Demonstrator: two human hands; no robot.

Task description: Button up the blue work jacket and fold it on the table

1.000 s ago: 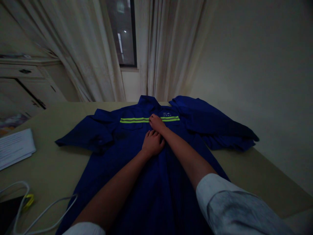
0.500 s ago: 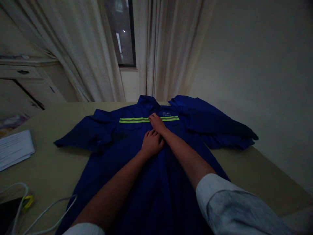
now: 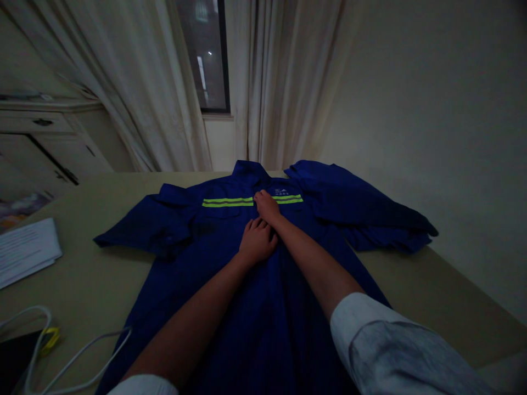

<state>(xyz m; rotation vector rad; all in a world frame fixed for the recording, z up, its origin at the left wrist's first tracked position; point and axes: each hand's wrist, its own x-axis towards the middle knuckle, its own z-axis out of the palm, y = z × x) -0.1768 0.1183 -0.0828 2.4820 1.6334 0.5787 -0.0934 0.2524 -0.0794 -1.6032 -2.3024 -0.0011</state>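
Pale curtains hang either side of a dark window behind a beige surface, with a cream cabinet off to the left. A stack of papers lies near the surface's left edge, and a white cable loops beside a black device at the lower left. A royal-blue work shirt lies face up and spread out in the middle of the surface, its collar toward the window and a yellow-green reflective stripe across the chest. The sleeve on the right of the view is bunched and laid out to the side, its cuff reaching past the surface's far edge, while the other lies flatter. Both hands rest close together on the centre front of the shirt, neither spread wide. The right hand sits higher, at the stripe just below the collar, with its forearm angled in beside the left hand, which lies lower with its fingers gently curved. In this dim light, I cannot tell whether either hand is pinching the cloth or a button.
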